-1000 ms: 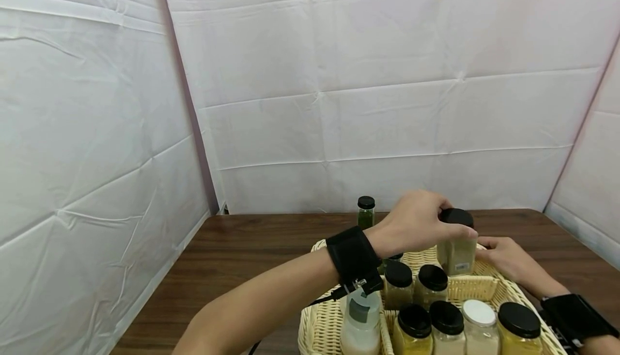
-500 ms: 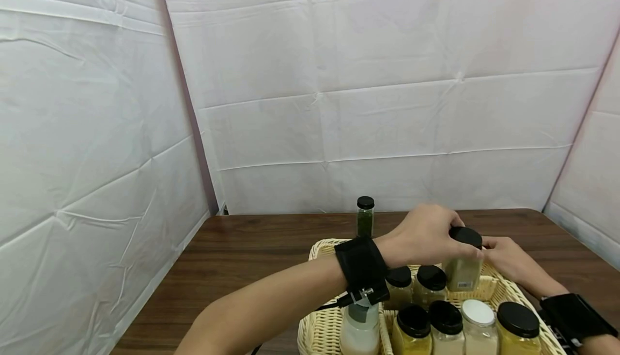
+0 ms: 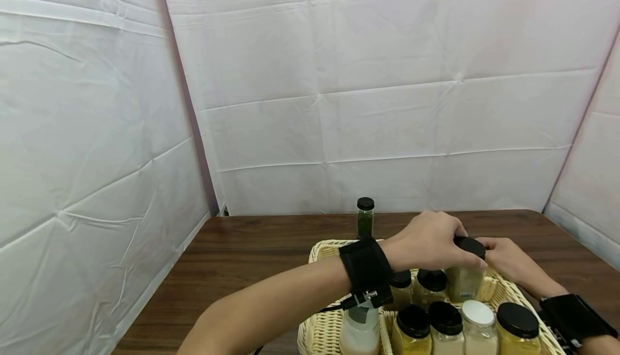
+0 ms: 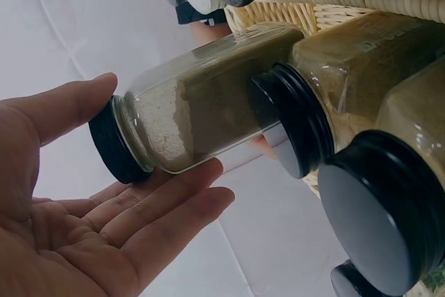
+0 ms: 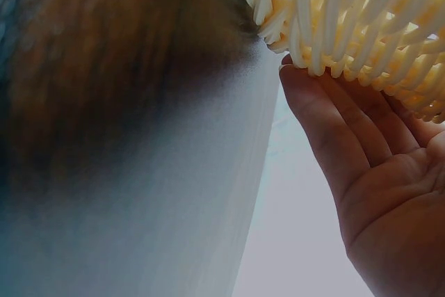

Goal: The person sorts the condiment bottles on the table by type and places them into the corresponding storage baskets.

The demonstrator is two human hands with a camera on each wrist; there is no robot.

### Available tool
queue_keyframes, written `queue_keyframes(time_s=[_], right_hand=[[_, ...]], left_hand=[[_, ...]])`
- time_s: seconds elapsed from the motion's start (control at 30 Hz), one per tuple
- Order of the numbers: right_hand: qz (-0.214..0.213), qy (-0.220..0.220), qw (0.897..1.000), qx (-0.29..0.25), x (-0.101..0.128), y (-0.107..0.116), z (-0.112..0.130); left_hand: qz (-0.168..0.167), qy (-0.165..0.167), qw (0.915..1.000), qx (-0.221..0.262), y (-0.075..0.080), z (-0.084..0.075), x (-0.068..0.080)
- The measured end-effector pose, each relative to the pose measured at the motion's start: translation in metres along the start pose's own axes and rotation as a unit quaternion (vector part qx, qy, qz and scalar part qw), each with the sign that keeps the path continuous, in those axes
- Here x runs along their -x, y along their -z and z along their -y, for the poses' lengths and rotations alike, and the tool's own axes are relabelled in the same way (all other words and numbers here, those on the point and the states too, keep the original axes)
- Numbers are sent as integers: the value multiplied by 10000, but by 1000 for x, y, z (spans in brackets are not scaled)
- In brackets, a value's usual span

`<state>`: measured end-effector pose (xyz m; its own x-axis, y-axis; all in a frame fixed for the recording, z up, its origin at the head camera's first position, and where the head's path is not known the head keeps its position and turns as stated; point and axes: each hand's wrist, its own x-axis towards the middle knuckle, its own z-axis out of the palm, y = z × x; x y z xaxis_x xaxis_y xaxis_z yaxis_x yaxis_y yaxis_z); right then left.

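The left hand reaches across the basket and holds a jar of pale tan powder by its black cap, thumb on one side of the lid and fingers on the other. From the wrist view the grip looks light: the fingers lie nearly straight along the glass just under the cap and the thumb presses the cap's rim, so the jar is pinched more than wrapped. The jar stands upright, long axis vertical, its base down among the others at the far right corner of the basket, hanging directly below the hand. Whether its bottom has reached the basket floor I cannot tell; neighbouring jars hide it.

The right hand is just beyond, on the outer side of the basket's far right wall, palm and flat fingers laid against the wicker. It holds nothing and only touches the weave. It is close to the jar too, but the wall stands between them, so the left hand is the one on it.

Other black-capped jars crowd the basket, one with a white cap, and a clear bottle sits at the near left. A small green bottle stands alone on the table behind the basket.
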<state>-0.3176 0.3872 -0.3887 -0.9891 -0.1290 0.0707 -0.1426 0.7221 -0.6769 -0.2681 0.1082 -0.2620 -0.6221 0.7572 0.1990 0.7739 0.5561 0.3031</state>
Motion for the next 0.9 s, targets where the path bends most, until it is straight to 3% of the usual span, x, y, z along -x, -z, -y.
queue_keyframes(time_s=[0.47,0.9], right_hand=[[-72,356,9993,9,-1,-2,0],[-49,138,9999,57,-3,-2,1]], left_hand=[[107,13,9999,-111,-5,-1,-5],[416,246,9988,-87,-17,-1,-12]])
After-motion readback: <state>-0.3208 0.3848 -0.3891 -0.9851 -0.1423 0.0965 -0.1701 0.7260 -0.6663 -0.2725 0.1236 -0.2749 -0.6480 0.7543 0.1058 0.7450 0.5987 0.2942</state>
